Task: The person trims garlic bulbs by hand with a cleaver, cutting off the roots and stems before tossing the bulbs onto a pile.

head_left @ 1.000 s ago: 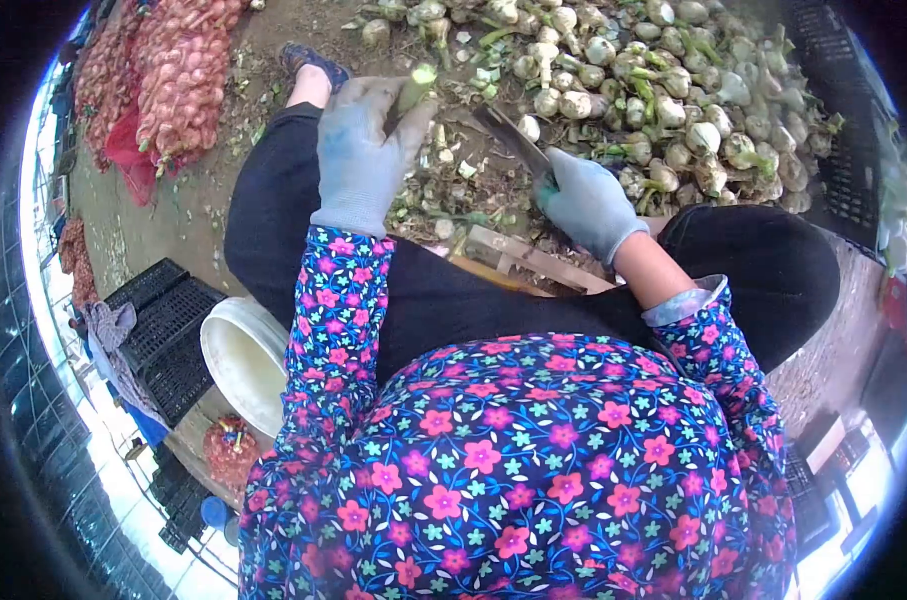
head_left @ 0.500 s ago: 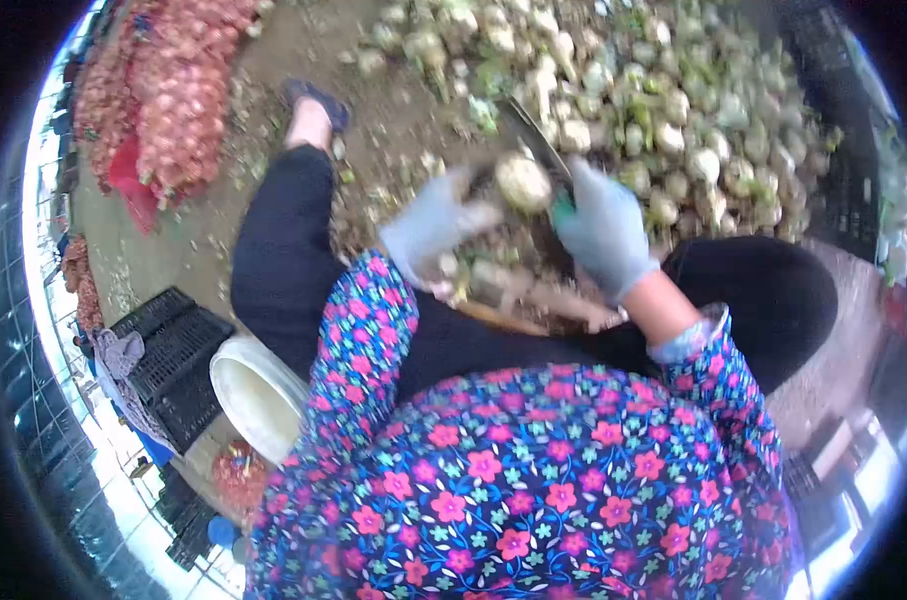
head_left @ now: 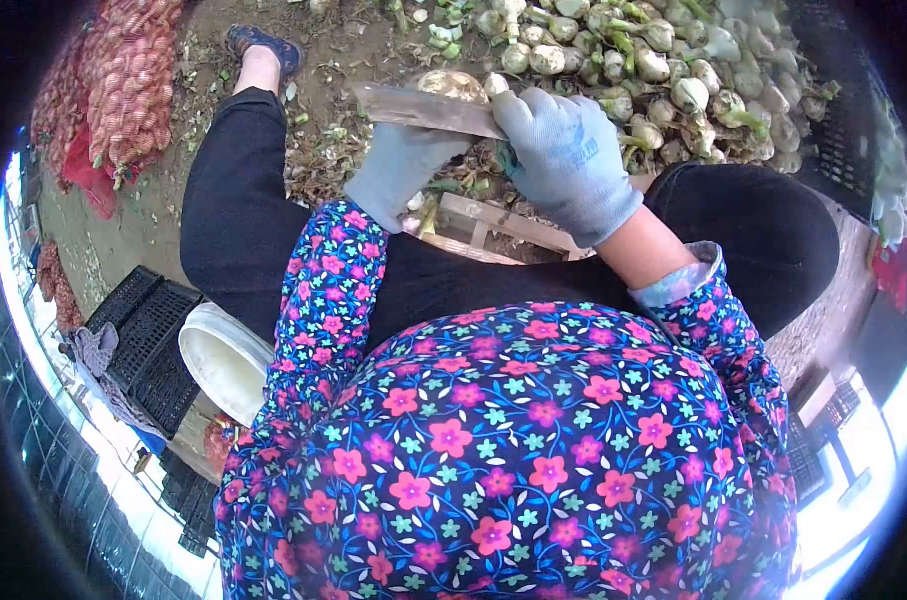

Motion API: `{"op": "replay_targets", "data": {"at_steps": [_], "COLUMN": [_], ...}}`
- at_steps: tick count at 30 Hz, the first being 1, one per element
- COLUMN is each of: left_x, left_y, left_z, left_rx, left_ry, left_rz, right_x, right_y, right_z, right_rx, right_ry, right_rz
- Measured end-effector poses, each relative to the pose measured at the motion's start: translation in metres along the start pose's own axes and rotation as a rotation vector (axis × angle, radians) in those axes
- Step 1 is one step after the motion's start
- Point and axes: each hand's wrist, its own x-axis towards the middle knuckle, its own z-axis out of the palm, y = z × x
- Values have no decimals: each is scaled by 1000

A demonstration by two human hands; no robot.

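Observation:
My right hand, in a pale grey glove, is closed around the handle of a knife. The wide, dirt-smeared blade points left and passes over my left hand, gloved the same way. A round, pale onion shows just beyond the blade, by my left hand, which seems closed on it; the blade hides those fingers. A little of the knife's green handle peeks out below my right fingers.
A heap of onions with green stalks covers the ground ahead right. Filled red mesh sacks stand far left. Black crates and a white bucket are at my left. A wooden frame lies between my legs.
The onion and both hands have shifted up and left in view. The knife has swung from pointing up and away to lying nearly level across the onion's near side. The view has also shifted.

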Motion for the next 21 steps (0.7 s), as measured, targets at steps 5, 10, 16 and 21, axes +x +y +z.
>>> {"op": "replay_targets", "data": {"at_steps": [5,10,16,21], "left_x": [-5,-4,-3,46], "left_y": [13,-17,21,-33], "left_z": [12,16,9,7], "left_rx": [-61,-491,-286,640], "left_ry": [48,-82,103,-106], "left_rz": [33,222,-149,-390], "right_x": [-2,-5,-16,3], "right_y": [13,44,46,48], "right_z": [14,44,20,-10], "right_rx": [17,16,114,232], "right_ry": [57,-163,44,153], "right_rz": [-45,271,350,630]}}
